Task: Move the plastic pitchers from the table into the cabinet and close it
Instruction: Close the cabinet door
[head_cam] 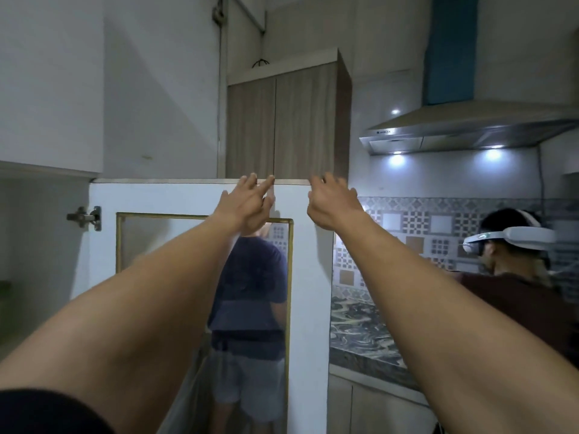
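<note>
Pitchers were not visible from the head camera; the cabinet door [203, 202] filled the middle of the view. It was white, with a glass pane [175, 245] in a thin gold frame, and it stood open, swung out toward the camera, with a metal hinge [86, 218] on its left side. The cabinet interior at the left was dark and I could not tell what was inside. Both bare arms reached up to the top edge of the door. The left hand [247, 202] had its fingers spread loosely, the fingertips touching or just at the top edge, holding nothing. The right hand [332, 202] was beside it, near the door's right corner, fingers also loose and a little curled over the edge, holding nothing. Through or in the glass a figure in a dark blue shirt [250, 277] and grey shorts was seen. Behind the door hung a wooden wall cabinet [288, 126], closed. To the right were a steel hood [463, 130] with lights on, a patterned tile wall [423, 227], a marbled counter [360, 339], and a second person [517, 277] with a white headset.
</note>
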